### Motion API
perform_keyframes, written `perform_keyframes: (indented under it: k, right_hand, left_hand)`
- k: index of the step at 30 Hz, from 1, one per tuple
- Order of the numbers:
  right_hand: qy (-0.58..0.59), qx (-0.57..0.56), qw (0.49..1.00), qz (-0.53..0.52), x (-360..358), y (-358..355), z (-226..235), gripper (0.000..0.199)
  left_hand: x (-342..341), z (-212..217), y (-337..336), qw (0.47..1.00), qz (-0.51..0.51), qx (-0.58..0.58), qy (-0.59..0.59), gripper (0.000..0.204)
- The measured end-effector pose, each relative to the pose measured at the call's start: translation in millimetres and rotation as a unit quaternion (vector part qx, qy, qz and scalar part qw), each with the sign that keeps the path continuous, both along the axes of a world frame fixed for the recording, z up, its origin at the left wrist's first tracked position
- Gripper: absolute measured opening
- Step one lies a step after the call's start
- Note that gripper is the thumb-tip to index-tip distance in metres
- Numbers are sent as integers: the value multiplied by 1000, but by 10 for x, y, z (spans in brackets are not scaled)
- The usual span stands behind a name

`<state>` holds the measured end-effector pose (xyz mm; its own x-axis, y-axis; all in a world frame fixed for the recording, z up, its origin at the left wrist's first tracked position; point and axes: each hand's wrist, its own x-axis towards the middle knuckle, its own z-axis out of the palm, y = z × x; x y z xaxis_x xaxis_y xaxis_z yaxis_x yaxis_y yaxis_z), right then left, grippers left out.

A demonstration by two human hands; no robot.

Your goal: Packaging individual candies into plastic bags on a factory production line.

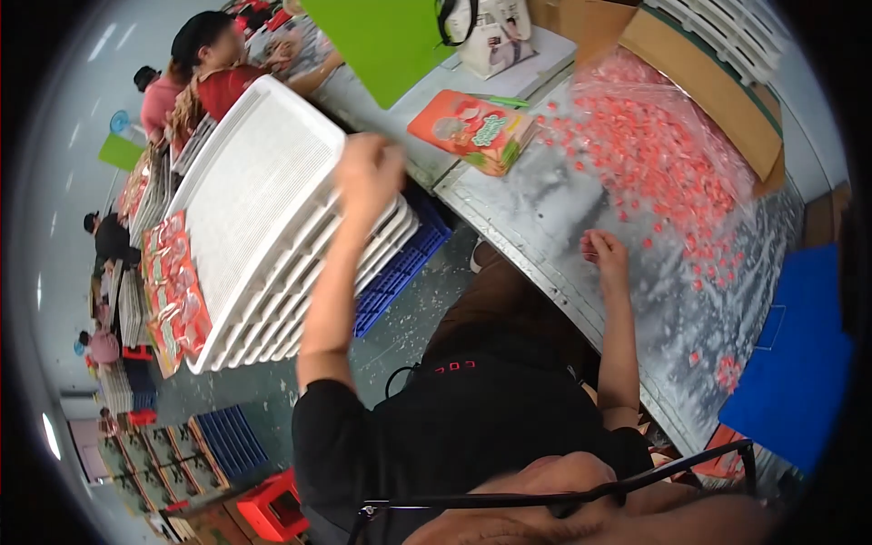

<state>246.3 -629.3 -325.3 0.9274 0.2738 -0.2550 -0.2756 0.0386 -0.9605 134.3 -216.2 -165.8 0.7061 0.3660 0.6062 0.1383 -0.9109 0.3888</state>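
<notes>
My left hand (365, 180) is raised at the near right corner of the top white plastic tray (263, 168), which lies on a stack of such trays. Its fingers are smeared by motion, and whether it touches the rim cannot be made out. Red printed pouches (173, 282) lie in a row along the tray's left end. Above the metal table (581, 218), my right hand (604, 248) is closed with fingers curled together; anything inside is hidden. A heap of small red wrapped pieces (654, 154) spreads beyond it, partly under clear plastic. A larger red and orange pouch (477, 129) lies on the table.
A blue pallet (400, 272) sits under the tray stack. On the table are a white bag (484, 36), a green board (372, 41) and an open carton (718, 82). Blue bins stand at right, a red stool (272, 507) at lower left. A co-worker (222, 73) works across.
</notes>
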Motion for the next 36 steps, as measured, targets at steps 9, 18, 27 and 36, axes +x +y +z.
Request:
perform_keyframes:
  k: [9,18,27,36]
  right_hand:
    - [12,-21,1000,4,-361,-359,-85,21]
    - [-35,-64,997,22,-109,-152,-79,20]
    - [-629,-259,732,41,-324,630,616,36]
    - [-566,-277,758,167,-445,508,315,29]
  left_hand:
    - [1664,-1373,-895,994,-38,20,99,35]
    - [1461,-1021,-835,994,17,-93,49,18]
    - [585,-1073,-1757,915,-270,-278,110,16]
    - [439,-1431,-2034,888,-238,-378,110,9]
